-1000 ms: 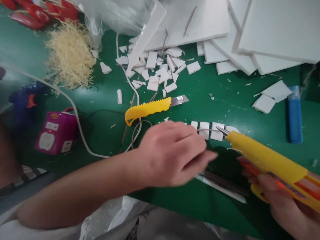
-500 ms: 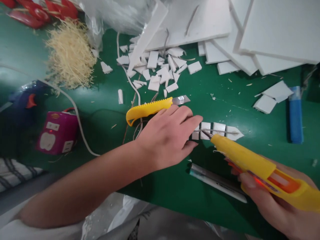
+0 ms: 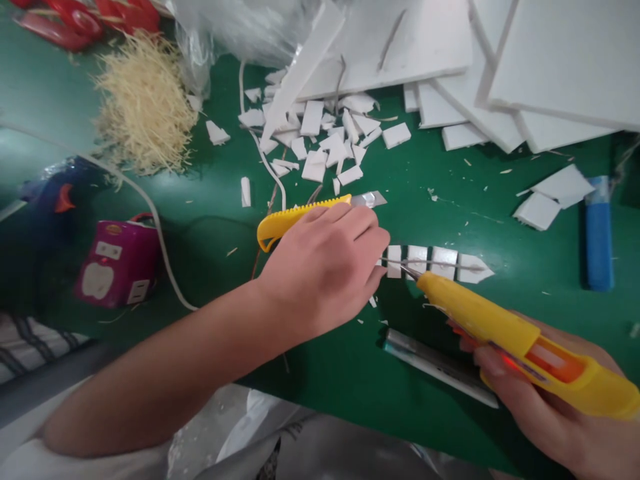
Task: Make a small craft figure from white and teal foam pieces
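A yellow hot glue gun fills my right hand, its fingers wrapped around the handle. The metal nozzle points left at a short row of white foam pieces lying on the green table. Along the row runs a thin grey cord, and the rightmost piece is cut to a point. At the row's left end my left hand is closed, thumb and forefinger pinching the cord; its fingers hide that end. Behind my left knuckles lies a yellow utility knife with its blade out.
Foam scraps and large white foam sheets lie at the back. A magenta power socket box and a pile of pale shreds are at left. A blue knife-like case lies right; a grey-white strip lies in front.
My left hand has shifted slightly left along the row, uncovering more of a foam piece. The glue gun's nozzle has followed a little to the left. The whole view has shifted slightly.
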`<move>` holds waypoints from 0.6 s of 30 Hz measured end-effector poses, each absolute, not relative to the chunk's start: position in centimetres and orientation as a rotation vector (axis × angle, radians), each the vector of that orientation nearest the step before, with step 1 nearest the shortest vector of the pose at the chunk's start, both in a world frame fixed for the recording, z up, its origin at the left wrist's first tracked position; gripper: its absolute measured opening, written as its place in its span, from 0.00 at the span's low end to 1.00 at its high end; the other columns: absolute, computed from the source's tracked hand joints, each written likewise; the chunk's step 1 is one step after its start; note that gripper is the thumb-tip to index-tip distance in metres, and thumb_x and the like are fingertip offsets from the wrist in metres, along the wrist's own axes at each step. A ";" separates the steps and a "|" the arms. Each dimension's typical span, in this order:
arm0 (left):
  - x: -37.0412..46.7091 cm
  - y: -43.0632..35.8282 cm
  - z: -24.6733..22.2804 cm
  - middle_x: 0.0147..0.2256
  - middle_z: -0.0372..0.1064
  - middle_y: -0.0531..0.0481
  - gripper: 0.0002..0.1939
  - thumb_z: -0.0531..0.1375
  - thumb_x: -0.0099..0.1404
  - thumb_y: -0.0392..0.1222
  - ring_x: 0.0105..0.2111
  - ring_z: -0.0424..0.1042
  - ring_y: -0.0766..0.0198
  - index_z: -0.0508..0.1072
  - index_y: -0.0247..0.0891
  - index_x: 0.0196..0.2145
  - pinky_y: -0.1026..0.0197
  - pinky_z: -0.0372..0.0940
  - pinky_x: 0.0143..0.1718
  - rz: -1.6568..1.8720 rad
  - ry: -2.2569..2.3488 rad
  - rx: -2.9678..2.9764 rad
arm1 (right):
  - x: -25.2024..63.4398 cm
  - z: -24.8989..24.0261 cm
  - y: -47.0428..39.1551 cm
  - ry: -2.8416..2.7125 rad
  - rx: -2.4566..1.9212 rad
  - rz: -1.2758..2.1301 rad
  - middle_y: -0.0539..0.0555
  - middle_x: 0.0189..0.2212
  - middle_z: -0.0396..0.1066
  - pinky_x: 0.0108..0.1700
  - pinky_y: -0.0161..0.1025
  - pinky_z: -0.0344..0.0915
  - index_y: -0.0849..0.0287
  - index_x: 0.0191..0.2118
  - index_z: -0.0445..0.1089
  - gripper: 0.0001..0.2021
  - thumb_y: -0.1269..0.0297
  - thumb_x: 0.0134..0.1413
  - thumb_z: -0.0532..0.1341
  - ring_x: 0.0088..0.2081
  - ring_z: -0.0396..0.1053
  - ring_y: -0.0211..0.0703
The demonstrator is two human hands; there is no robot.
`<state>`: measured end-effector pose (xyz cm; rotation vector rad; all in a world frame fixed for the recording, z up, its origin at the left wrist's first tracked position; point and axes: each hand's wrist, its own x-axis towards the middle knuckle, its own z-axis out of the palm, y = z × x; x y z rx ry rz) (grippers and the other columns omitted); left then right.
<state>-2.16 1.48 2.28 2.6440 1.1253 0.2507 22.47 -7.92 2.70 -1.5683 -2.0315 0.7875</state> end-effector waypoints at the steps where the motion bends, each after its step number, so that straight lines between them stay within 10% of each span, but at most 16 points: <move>1: -2.2 1.5 2.4 0.42 0.76 0.45 0.10 0.55 0.73 0.38 0.44 0.75 0.52 0.77 0.35 0.40 0.51 0.69 0.45 0.243 1.121 2.638 | 22.4 2.7 -7.9 -2.022 -1.560 0.810 0.45 0.22 0.74 0.17 0.33 0.66 0.47 0.30 0.65 0.08 0.61 0.62 0.59 0.23 0.76 0.41; 18: -2.2 1.0 3.1 0.45 0.73 0.41 0.11 0.54 0.71 0.32 0.44 0.73 0.51 0.75 0.32 0.45 0.51 0.72 0.43 0.015 1.092 2.661 | 22.5 2.7 -7.9 -1.858 -1.671 1.068 0.49 0.24 0.77 0.22 0.31 0.70 0.53 0.29 0.72 0.11 0.60 0.63 0.61 0.19 0.73 0.39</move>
